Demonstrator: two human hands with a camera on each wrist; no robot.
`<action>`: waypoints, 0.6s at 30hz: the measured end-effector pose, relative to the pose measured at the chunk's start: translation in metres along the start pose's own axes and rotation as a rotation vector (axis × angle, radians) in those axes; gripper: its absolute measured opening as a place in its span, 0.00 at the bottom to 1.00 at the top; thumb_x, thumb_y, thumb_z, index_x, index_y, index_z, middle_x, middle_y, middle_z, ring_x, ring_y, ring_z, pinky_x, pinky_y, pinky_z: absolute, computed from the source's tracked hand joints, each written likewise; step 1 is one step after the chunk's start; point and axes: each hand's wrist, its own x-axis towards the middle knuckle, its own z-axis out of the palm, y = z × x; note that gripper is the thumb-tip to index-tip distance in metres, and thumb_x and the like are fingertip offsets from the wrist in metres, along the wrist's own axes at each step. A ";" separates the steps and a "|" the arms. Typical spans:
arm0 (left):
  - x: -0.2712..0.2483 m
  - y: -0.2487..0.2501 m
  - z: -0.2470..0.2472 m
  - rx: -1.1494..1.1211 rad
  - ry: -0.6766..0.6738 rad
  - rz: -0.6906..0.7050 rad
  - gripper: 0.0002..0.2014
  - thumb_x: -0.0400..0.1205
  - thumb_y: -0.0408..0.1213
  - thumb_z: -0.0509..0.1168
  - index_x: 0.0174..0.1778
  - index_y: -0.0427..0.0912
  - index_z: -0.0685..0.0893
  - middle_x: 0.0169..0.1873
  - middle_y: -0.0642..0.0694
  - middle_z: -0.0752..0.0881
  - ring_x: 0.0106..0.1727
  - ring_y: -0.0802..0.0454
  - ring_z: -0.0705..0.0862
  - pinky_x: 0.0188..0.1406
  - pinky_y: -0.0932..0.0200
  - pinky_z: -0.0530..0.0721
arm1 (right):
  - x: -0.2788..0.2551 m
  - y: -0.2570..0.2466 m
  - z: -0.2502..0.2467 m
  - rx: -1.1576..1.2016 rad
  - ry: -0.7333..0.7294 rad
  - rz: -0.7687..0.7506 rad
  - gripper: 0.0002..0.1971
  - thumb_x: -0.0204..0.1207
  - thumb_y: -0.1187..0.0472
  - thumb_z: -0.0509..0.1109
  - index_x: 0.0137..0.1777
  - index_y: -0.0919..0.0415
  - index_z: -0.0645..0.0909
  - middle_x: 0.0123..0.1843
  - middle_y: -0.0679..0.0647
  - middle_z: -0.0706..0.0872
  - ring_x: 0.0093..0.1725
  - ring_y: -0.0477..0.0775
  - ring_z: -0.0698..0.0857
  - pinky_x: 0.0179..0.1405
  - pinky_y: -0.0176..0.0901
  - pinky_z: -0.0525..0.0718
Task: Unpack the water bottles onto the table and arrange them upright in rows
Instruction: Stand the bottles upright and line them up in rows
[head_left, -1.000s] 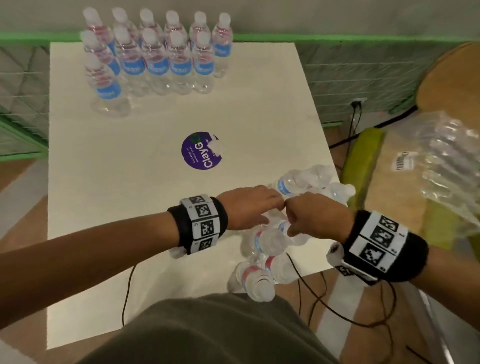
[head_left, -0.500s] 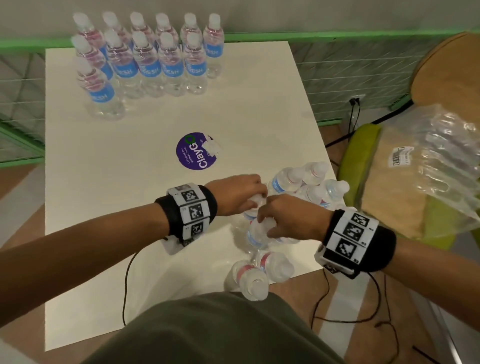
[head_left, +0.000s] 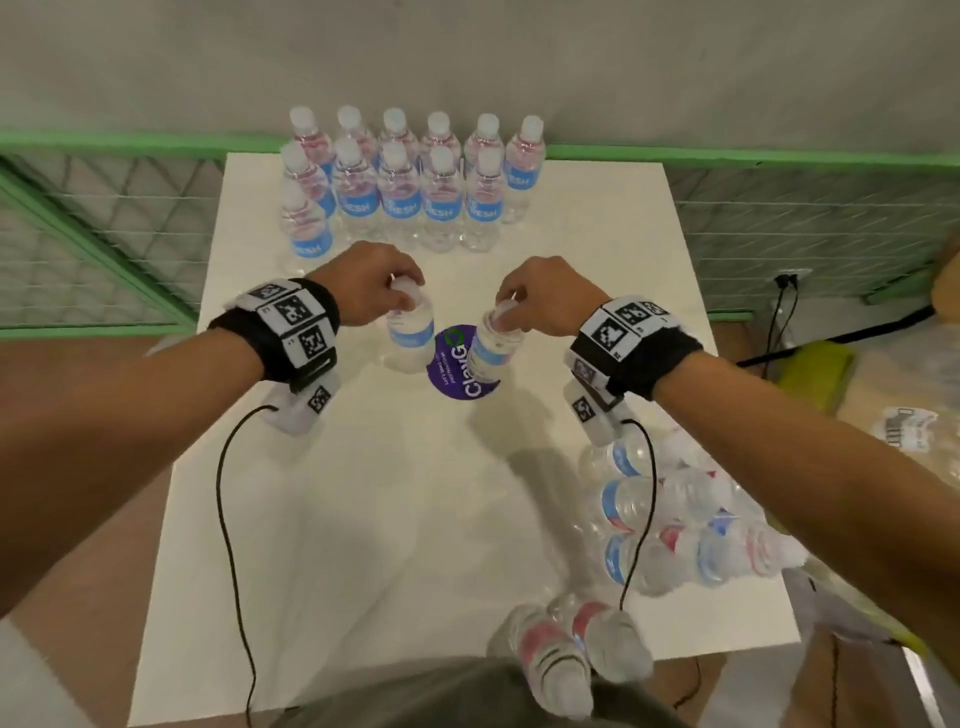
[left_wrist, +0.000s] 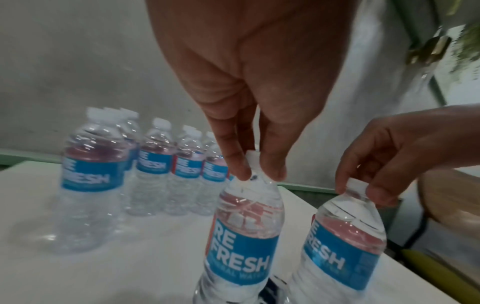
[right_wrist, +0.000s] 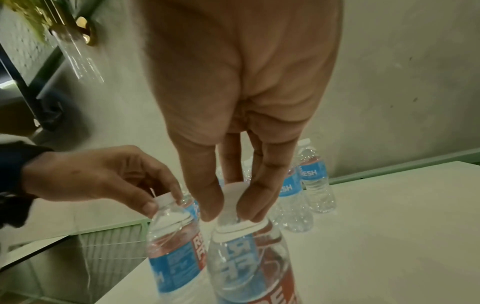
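Note:
My left hand (head_left: 400, 296) pinches the white cap of a clear water bottle (head_left: 410, 338) with a blue label, held upright over the middle of the white table (head_left: 322, 519). My right hand (head_left: 511, 306) pinches the cap of a second bottle (head_left: 491, 353), tilted slightly over the purple sticker (head_left: 457, 364). The left wrist view shows both bottles (left_wrist: 244, 242) (left_wrist: 340, 246) side by side, caps held by fingertips. Several bottles stand upright in rows (head_left: 405, 192) at the table's far edge. Several more lie in a pile (head_left: 675, 519) at the near right.
Two bottles (head_left: 566, 654) lie at the table's near edge by my body. Cables hang from both wrists across the table. A green wire fence (head_left: 779, 218) runs behind the table. Crumpled plastic wrap (head_left: 904, 431) lies on a chair at the right.
Both hands have risen from the pile at the near right and moved forward to the table's middle, each now carrying a bottle by its cap.

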 end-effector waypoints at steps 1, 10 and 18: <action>0.004 -0.008 -0.005 0.001 0.015 -0.024 0.16 0.77 0.35 0.69 0.60 0.38 0.83 0.55 0.37 0.84 0.51 0.45 0.78 0.52 0.57 0.71 | 0.013 -0.005 -0.001 -0.021 0.003 -0.017 0.13 0.71 0.61 0.73 0.54 0.63 0.87 0.52 0.59 0.88 0.44 0.52 0.82 0.42 0.38 0.76; 0.017 -0.056 -0.017 -0.053 0.140 -0.147 0.18 0.76 0.42 0.70 0.59 0.38 0.82 0.54 0.37 0.82 0.47 0.48 0.77 0.50 0.55 0.73 | 0.069 -0.024 -0.002 -0.059 -0.031 -0.103 0.22 0.69 0.56 0.77 0.63 0.59 0.80 0.57 0.57 0.79 0.53 0.55 0.78 0.51 0.41 0.72; 0.018 -0.055 -0.014 -0.083 0.131 -0.107 0.21 0.75 0.39 0.72 0.64 0.43 0.80 0.57 0.39 0.81 0.50 0.47 0.77 0.54 0.55 0.73 | 0.075 -0.018 -0.004 0.026 0.023 -0.095 0.14 0.70 0.61 0.75 0.55 0.62 0.83 0.50 0.55 0.83 0.44 0.51 0.79 0.42 0.39 0.74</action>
